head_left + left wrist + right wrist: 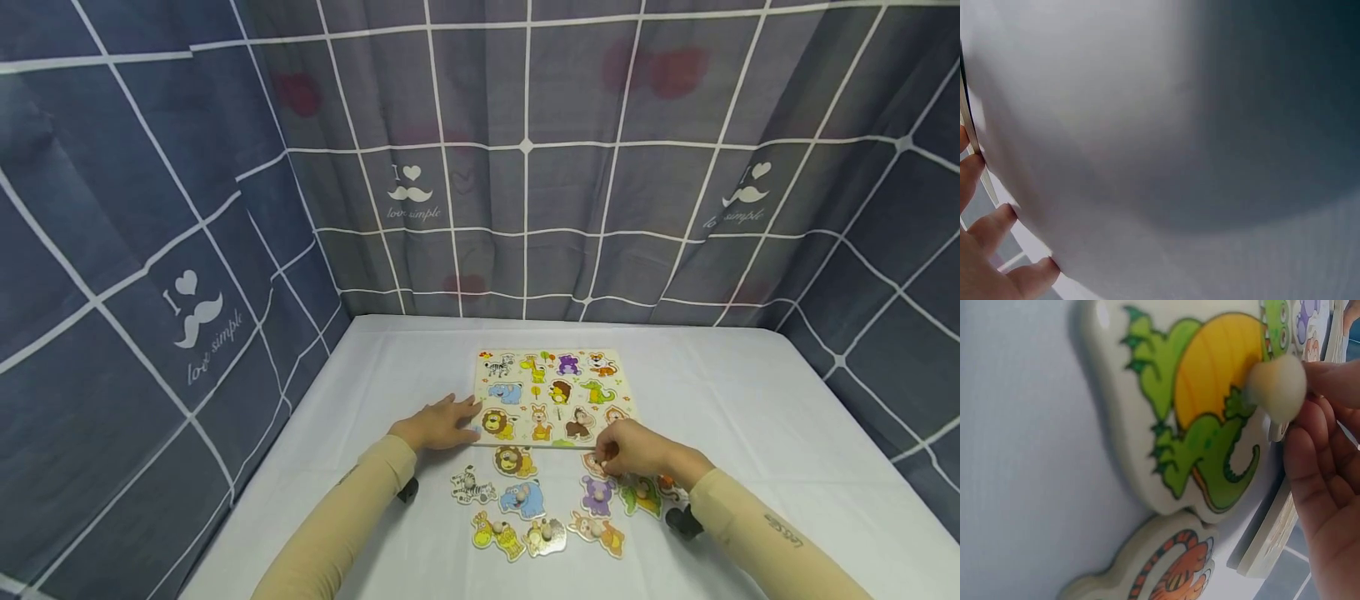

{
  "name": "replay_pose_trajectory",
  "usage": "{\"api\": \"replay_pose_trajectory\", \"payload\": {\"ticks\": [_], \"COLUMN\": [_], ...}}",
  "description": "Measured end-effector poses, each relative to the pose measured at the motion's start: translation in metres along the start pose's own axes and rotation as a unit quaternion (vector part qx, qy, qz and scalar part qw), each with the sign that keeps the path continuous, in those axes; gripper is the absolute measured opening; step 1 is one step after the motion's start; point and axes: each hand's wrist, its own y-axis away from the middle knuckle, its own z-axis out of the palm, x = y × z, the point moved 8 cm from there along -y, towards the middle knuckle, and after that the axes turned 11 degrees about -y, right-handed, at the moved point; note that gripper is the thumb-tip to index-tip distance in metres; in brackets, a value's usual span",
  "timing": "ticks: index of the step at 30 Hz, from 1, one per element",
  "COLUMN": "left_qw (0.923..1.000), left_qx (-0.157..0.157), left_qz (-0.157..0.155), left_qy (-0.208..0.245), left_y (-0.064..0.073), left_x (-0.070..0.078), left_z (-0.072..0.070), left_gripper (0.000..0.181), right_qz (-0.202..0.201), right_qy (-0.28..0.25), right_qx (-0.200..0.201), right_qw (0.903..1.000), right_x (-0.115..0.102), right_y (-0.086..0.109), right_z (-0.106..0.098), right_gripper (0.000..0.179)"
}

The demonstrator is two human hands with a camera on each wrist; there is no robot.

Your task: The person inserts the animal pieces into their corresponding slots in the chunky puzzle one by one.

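A puzzle board (525,441) printed with animal pictures lies flat on the white table. My left hand (438,422) rests at its left edge, fingers spread and fairly straight; in the left wrist view the fingertips (1005,214) show beside that edge. Just below the board's lower right corner, my right hand (637,447) pinches a small animal puzzle piece (592,463), mostly covered by the fingers. Close to that hand lie a crocodile piece (1222,375) with a pale round knob, a tiger piece (1179,562) and a purple animal piece (597,495).
Left of these lie a lion piece (514,461), zebra piece (473,485), elephant piece (522,498) and giraffe piece (498,535). A light-coloured piece (545,536) and a kangaroo piece (597,533) are nearest me. Dark gridded curtains (480,192) hang around the table.
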Motion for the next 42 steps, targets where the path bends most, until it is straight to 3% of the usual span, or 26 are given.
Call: {"api": "replay_pose_trajectory", "payload": {"ticks": [17,42], "left_qw": [0.9999,1.0000], "left_qx": [0.003,0.002], "left_qz": [0.007,0.004], "left_qy": [0.010,0.009], "left_y": [0.0032,0.0023], "left_x": [0.0033,0.0017], "left_z": [-0.0022,-0.0030], "left_gripper": [0.065,0.066], "right_qz": [-0.016,-0.028], "right_qy": [0.024,0.010], "right_qx": [0.013,0.028], "right_qw": [0.9995,0.9992], "right_x": [0.0033,-0.0030], "right_y": [0.0034,0.0071], "right_z": [-0.0015,-0.0066], "right_gripper": [0.008,0.007]}}
